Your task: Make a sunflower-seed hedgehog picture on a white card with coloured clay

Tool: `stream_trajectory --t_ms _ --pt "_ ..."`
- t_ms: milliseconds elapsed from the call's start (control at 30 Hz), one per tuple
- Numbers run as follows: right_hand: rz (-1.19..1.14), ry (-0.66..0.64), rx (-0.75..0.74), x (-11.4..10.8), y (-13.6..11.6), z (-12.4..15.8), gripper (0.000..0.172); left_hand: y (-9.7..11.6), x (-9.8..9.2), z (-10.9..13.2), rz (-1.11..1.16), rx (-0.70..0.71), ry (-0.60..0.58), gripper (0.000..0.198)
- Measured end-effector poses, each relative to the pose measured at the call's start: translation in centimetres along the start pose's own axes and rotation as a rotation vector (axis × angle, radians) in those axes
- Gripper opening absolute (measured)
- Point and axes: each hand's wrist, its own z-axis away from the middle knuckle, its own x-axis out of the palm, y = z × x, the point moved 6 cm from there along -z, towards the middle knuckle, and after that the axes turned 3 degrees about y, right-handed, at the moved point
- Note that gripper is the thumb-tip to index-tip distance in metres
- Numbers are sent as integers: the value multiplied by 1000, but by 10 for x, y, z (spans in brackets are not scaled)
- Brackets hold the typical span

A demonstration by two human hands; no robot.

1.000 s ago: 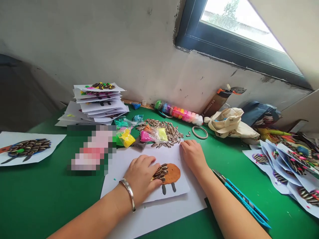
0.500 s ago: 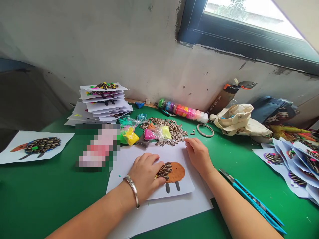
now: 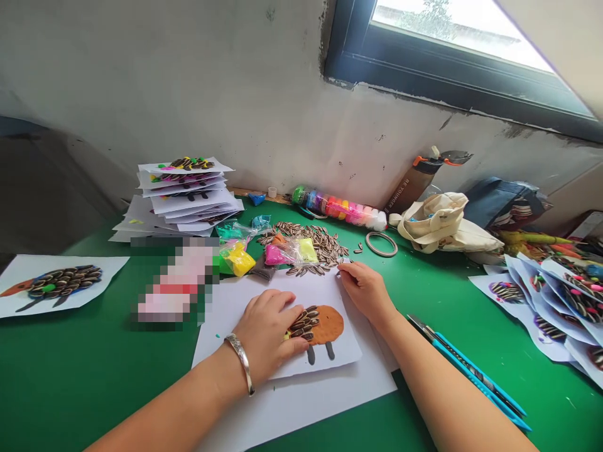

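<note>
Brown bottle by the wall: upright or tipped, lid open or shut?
Tipped and open: the brown bottle leans slantwise against the wall, and its dark lid is flipped back off the orange top.

On the green worktop (image 3: 70,376), a stack of seed pictures (image 3: 183,191) sits back left, coloured clay tubs (image 3: 339,210) line the wall (image 3: 188,94), a blue utility knife (image 3: 471,375) lies right.

A pixelated patch (image 3: 176,282) is masking an item beside the white sheet (image 3: 311,290); the left hand (image 3: 266,336) is covering the clay figure's (image 3: 328,324) left end.
</note>
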Motion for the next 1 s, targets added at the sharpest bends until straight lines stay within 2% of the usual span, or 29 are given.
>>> stream_trajectory --t_ms 300,433,500,600,767,867,1000 --pt "-25 50 34 -3 1 1 24 0 0 0 -13 26 17 37" --pt "-74 24 46 -20 -29 9 21 0 0 0 -25 34 15 36" --pt "-164 -73 54 -23 -49 19 21 0 0 0 -27 36 24 36" --pt "-243 -136 32 -23 -72 39 20 0 0 0 -32 42 32 36" --pt "-219 -122 16 -12 -79 59 21 1 1 -1 -29 41 16 35" --pt "-169 -160 -66 -8 -83 60 23 2 0 -1 -24 34 16 35" --pt "-155 -119 -130 -9 -88 59 20 1 -1 0 -18 37 32 34"
